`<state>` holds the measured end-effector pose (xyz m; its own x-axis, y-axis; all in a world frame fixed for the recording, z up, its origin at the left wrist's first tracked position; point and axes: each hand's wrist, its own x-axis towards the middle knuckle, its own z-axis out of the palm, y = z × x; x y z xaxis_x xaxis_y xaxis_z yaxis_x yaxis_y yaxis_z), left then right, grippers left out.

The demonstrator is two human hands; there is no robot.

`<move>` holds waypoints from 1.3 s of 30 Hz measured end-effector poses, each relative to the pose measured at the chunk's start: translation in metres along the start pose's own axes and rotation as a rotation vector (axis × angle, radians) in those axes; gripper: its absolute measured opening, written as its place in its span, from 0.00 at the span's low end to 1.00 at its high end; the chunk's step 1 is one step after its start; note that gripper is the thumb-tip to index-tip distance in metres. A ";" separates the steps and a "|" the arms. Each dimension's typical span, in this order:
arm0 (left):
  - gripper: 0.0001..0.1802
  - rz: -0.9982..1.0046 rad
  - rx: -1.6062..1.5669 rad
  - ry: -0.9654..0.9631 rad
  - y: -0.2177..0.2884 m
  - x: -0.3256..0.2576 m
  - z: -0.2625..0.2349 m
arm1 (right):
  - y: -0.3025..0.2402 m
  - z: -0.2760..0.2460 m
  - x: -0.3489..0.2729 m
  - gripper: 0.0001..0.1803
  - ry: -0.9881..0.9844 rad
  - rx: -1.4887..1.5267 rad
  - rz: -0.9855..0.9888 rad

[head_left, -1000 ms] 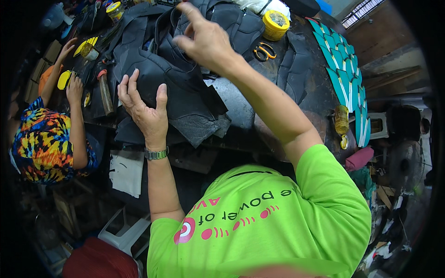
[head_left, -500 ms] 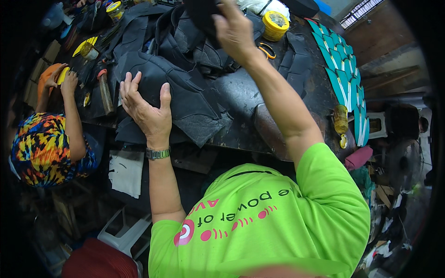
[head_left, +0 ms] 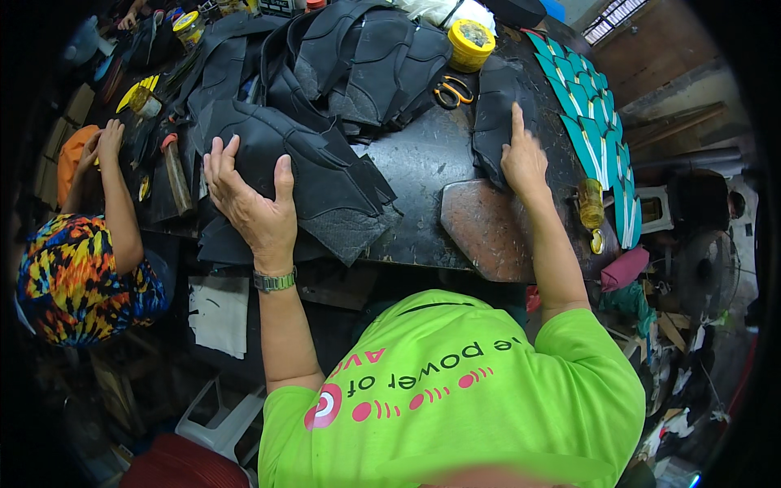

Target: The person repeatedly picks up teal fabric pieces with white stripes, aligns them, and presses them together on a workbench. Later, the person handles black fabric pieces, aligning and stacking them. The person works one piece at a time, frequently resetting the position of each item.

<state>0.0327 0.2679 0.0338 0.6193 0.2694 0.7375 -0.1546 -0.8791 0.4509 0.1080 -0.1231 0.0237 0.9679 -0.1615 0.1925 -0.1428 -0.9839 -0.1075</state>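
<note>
- left hand hides part of black panels
- right hand covers part of black piece
- white bundle, far: cut off
- maroon item, near left: cut off

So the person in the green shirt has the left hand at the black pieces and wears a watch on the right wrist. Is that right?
Not quite: the head view shows the watch on the left wrist, not the right. The left hand is indeed at the black pieces.

Black pieces on dark table
</note>
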 end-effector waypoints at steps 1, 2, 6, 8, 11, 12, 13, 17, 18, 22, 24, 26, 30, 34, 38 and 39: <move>0.39 0.001 -0.001 0.003 0.000 -0.001 0.000 | -0.009 -0.004 0.002 0.51 0.208 -0.060 -0.115; 0.39 -0.003 -0.002 0.005 0.000 -0.001 0.000 | -0.021 -0.007 0.004 0.51 0.378 -0.132 -0.200; 0.39 -0.001 0.008 0.000 0.000 0.000 0.000 | -0.097 -0.021 0.028 0.47 0.128 0.727 -0.502; 0.40 -0.002 0.005 0.000 0.000 0.000 0.001 | -0.145 -0.021 0.037 0.47 -0.084 1.015 -0.565; 0.41 -0.003 -0.004 0.002 0.001 0.000 0.000 | -0.213 -0.020 0.054 0.49 -0.070 1.038 -0.543; 0.42 -0.003 -0.004 0.003 0.001 0.000 -0.001 | -0.233 -0.019 0.059 0.49 0.036 0.844 -0.510; 0.42 -0.003 -0.006 0.002 0.001 0.000 -0.001 | -0.248 -0.018 0.063 0.49 0.116 0.634 -0.449; 0.43 -0.009 -0.005 -0.001 0.001 0.001 0.000 | -0.278 -0.008 0.085 0.53 0.056 0.509 -0.348; 0.43 -0.012 -0.005 -0.003 0.001 0.001 0.000 | -0.281 -0.002 0.089 0.55 0.106 0.529 -0.336; 0.43 -0.004 -0.009 0.002 0.000 0.002 0.001 | -0.284 0.016 0.110 0.54 0.155 0.833 -0.277; 0.43 -0.008 -0.013 -0.001 0.000 0.002 0.002 | -0.278 0.017 0.112 0.50 0.124 1.068 -0.285; 0.42 -0.007 -0.011 0.005 0.000 0.001 0.000 | -0.272 0.004 0.109 0.47 0.329 1.310 -0.458; 0.40 -0.010 -0.024 -0.007 -0.003 -0.001 -0.001 | -0.240 -0.048 0.085 0.45 0.258 1.674 -0.666; 0.42 -0.087 -0.330 0.086 -0.002 -0.004 0.002 | -0.205 -0.073 0.015 0.47 -0.036 1.752 -0.754; 0.55 -0.128 -0.526 0.375 -0.001 -0.006 -0.005 | -0.204 -0.057 -0.052 0.48 -0.250 1.266 -0.869; 0.56 -0.143 -0.521 0.473 0.002 -0.007 -0.005 | -0.205 -0.054 -0.060 0.50 -0.418 1.121 -0.801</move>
<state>0.0240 0.2662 0.0323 0.2796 0.6132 0.7388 -0.5170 -0.5522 0.6541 0.0677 0.0846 0.0867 0.7252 0.6228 0.2936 0.5030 -0.1881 -0.8435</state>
